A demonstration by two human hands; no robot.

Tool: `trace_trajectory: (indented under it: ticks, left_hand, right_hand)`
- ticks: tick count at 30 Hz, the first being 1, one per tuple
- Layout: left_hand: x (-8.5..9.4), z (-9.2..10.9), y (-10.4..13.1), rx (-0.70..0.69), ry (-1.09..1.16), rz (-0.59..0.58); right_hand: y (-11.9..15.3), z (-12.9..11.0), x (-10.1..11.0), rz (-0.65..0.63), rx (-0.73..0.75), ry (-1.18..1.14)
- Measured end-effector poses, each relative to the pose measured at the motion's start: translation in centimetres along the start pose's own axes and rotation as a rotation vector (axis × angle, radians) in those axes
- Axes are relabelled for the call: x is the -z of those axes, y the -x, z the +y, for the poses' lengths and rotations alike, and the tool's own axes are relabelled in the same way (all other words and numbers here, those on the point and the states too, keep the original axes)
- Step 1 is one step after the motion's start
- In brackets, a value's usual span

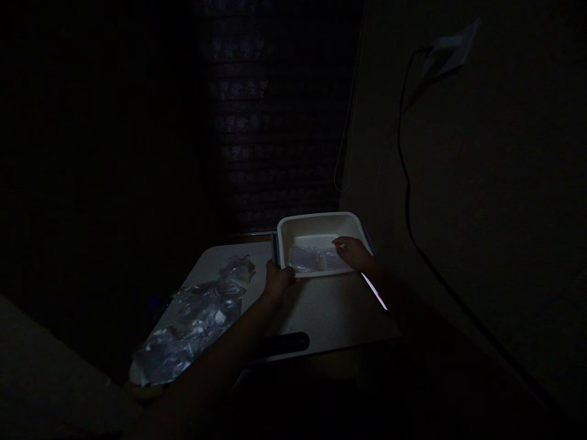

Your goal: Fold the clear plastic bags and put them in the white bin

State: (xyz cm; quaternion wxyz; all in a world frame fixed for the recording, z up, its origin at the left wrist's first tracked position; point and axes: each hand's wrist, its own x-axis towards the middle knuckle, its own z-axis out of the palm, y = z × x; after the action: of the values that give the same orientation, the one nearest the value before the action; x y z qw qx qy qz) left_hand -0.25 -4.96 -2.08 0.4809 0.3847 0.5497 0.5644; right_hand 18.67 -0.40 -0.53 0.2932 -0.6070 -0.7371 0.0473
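Observation:
A white plastic basin (316,219) with grey side handles stands at the far end of a small table. My left hand (279,280) grips the basin's near left corner, its thumb over the rim. Inside the basin lie clear plastic bags (305,259), flat on the bottom. Over the basin's right part reaches my right hand (352,250), its fingers curled together just above the bags. A small pale bit shows at its fingertips, too dim to name. To the left, a heap of crumpled clear plastic bags (202,315) spreads along the table.
The light-coloured table (330,318) has a dark slot (284,343) near its front edge. A bright strip (373,291) glows at its right edge. On the right wall, a black cable (406,177) hangs from a socket (452,49). Dark blinds (247,122) cover the back.

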Motion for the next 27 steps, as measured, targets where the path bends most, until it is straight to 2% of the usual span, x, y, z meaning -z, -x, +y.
trace_trajectory:
  ticks: [5,8,11,14,17,19,21,24,25,27]
  left_hand:
    - [-0.4,0.1,-1.0,-0.077,0.091,0.001]
    - [-0.5,0.1,-1.3,-0.069,0.12,-0.005]
    - [0.1,0.1,-1.4,-0.067,0.04,-0.022]
    - [2.1,-0.1,-1.8,-0.222,-0.255,-0.019]
    - [5.2,0.0,-2.3,-0.567,-0.808,-0.081]
    - [7.3,0.3,-2.3,-0.667,-1.19,-0.109]
    - [9.1,0.9,-2.1,-0.681,-1.433,-0.058]
    - [11.2,1.9,-1.7,-0.644,-1.644,0.04]
    - [11.7,2.2,-1.6,-0.62,-1.695,0.039]
    - [12.5,2.4,-1.4,-0.532,-1.763,-0.041]
  right_hand:
    - [1.7,-0.6,1.9,-0.186,0.069,-0.124]
    - [2.3,-0.7,2.2,-0.169,0.114,-0.04]
    - [2.1,-0.8,1.8,-0.115,0.159,0.112]
    - [1.4,-1.1,1.2,-0.082,0.173,0.185]
    - [0.6,-1.4,0.7,-0.036,0.156,0.209]
    - [0.3,-1.6,0.5,-0.009,0.151,0.207]
    - [0.0,-1.5,0.2,0.017,0.15,0.211]
    - [0.0,-1.3,-0.2,0.095,0.154,0.253]
    - [0.1,-1.3,-0.3,0.138,0.158,0.27]
    - [0.5,-1.5,-0.6,0.234,0.177,0.294]
